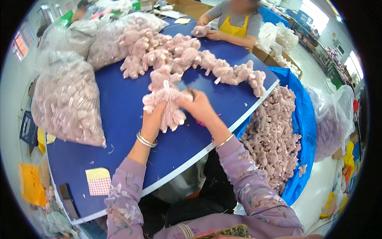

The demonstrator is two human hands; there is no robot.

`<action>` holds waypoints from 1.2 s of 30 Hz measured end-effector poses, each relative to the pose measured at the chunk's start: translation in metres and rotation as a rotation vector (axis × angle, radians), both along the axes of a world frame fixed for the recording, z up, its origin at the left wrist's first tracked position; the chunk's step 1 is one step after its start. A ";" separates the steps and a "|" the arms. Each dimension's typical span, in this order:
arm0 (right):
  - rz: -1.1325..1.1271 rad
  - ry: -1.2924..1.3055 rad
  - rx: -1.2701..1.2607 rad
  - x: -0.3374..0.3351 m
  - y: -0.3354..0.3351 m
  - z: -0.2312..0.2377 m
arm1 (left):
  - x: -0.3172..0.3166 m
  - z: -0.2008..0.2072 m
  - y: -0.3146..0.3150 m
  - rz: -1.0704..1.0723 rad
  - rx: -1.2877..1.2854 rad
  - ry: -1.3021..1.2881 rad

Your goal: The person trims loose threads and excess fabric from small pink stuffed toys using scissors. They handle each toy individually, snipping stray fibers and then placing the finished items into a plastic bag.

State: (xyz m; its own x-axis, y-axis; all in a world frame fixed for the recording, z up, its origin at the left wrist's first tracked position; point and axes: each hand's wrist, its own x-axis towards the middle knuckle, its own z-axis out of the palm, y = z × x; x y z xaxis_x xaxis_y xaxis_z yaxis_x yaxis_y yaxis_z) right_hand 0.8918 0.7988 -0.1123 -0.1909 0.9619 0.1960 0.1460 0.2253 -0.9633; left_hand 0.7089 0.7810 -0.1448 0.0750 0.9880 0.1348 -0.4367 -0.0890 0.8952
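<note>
A fluffy pale-pink plush toy with stubby limbs and a white tag is held between my two hands over the blue table. My left hand grips its lower left side, thumb on the fur. On its right side, my right hand is closed on a limb, and something dark shows at the fingertips that I cannot make out. Just beyond, another pink plush toy lies against the held one. Behind it spreads a heap of similar plush toys, with a row of them reaching right.
A large clear bag of plush toys stands at the left. A sticker sheet and a dark phone-like object lie near the front edge. At the right is a blue sack full of plush toys. Across the table, a co-worker handles another toy.
</note>
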 end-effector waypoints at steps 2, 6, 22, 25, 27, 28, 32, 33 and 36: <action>-0.077 0.009 -0.220 0.011 0.007 0.001 | -0.005 -0.003 0.002 0.026 -0.022 -0.087; -0.062 0.470 -0.278 0.022 0.008 0.005 | -0.002 0.004 0.004 0.041 0.027 -0.163; 0.006 0.163 0.039 -0.001 -0.006 -0.002 | 0.000 -0.001 0.003 0.314 -0.007 -0.117; 0.062 0.003 0.109 -0.017 -0.023 0.002 | -0.001 -0.003 0.003 0.322 -0.012 -0.005; 0.095 0.023 0.048 -0.017 -0.020 -0.004 | -0.001 0.000 0.001 0.303 -0.023 -0.007; 0.084 0.071 0.019 -0.014 -0.015 -0.007 | 0.001 0.004 -0.001 0.292 -0.032 -0.048; 0.159 0.244 -0.229 -0.006 -0.012 -0.002 | 0.002 0.010 0.001 0.256 -0.066 -0.287; 0.128 0.243 -0.190 -0.006 -0.011 -0.004 | 0.007 0.016 0.000 0.232 -0.084 -0.352; 0.063 0.223 -0.087 -0.006 -0.008 -0.011 | 0.009 0.024 -0.003 0.084 -0.106 -0.275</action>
State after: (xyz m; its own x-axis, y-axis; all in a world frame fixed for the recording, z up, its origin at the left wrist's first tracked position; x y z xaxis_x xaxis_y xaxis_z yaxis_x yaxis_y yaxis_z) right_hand 0.8859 0.7905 -0.1237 -0.2127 0.9644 0.1574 -0.0838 0.1425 -0.9862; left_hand 0.7184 0.7782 -0.1204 -0.0325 0.9989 0.0347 -0.6588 -0.0476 0.7508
